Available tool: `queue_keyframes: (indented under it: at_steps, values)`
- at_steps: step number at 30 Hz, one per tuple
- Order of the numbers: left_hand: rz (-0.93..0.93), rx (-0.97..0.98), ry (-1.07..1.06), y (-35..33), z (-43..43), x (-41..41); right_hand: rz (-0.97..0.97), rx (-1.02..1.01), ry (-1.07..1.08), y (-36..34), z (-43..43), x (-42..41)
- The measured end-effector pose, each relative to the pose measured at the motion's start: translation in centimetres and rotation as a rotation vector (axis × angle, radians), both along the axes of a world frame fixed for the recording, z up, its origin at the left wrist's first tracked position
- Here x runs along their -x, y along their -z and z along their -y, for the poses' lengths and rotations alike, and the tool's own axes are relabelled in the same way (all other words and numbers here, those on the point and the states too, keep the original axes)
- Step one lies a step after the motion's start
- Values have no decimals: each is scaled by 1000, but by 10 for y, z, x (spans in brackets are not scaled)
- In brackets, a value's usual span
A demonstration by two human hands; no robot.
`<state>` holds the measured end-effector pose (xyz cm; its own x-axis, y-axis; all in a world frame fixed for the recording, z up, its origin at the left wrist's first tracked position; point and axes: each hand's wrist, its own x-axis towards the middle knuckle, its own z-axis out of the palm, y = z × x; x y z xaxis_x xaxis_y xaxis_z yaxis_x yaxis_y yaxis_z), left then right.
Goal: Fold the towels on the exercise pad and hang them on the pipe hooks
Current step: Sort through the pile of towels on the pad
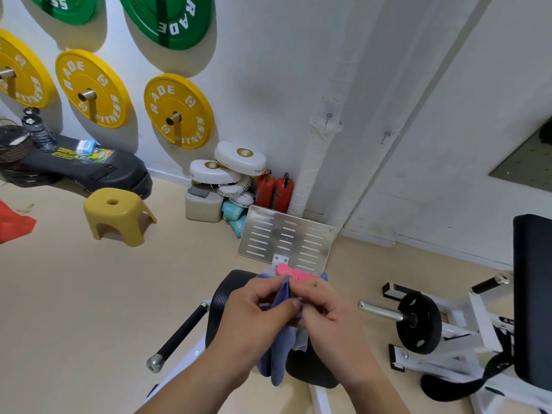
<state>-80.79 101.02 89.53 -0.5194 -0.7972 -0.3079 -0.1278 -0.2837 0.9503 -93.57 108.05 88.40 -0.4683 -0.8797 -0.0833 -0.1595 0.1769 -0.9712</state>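
Both hands are up in front of me, mid-frame, working the cloth. My left hand point(254, 309) has its fingers curled and thumb pressed in, pinching a fold of the blue terry towel point(282, 363). My right hand point(331, 312) is curled too, fingertips pinching the same bunch from the other side. I can't tell which layers it has.

The blue towel hangs down between the wrists in a loose bundle. A pink cloth towel point(291, 271) pokes out above the knuckles, bunched against the blue one. Both are lifted over the black rounded vinyl exercise pad point(230, 291), which the hands partly cover. I can't tell whether the blue towel's lower end touches it.

The white tape-wrapped pipe point(316, 144) runs up the wall corner, well beyond the hands. One small metal hook point(329, 116) sits on it, and a second hook point(386, 134) on the wall strip just to its right. Both are bare.

Between the hands and the pipe stands a slotted silver metal footplate point(286, 237), tilted up. At the pipe's base are two red fire extinguishers point(274, 189) and a pile of white round strike pads point(239, 158). A yellow plastic stool point(118, 215) sits on the beige floor to the left. Yellow weight plates point(179, 110) and green weight plates point(168, 19) hang on wall pegs.

To the right is a black iron disc point(418, 322) on a white machine frame. A black foam-grip bar point(182, 333) sticks out left of the pad.
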Motion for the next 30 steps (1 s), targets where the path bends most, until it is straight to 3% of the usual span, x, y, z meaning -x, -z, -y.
queue_keyframes:
  at_steps: [3, 7, 12, 14, 17, 22, 26, 30]
  values:
    - [57, 127, -50, 7, 0, 3, 31, -16, 13, 3, -1, 1]
    - [64, 132, -71, 9, 2, 3, 25, -33, 54, 0, -3, 1]
    - [164, 338, 160, -3, 14, -6, -109, -141, -57, -8, -8, 10]
    - [133, 419, 250, -16, 18, -9, -194, -133, -168, -13, -7, 11]
    - [76, 510, 307, -33, 23, -16, -169, -165, -246, -18, -6, 14]
    - [101, 640, 118, -35, 33, -24, -307, -367, -264, -3, -10, 33]
    - [41, 570, -161, -31, 46, -30, -324, -501, -243, 14, -23, 49]
    - [126, 546, -219, -22, 60, -29, -284, -574, -156, 19, -31, 66]
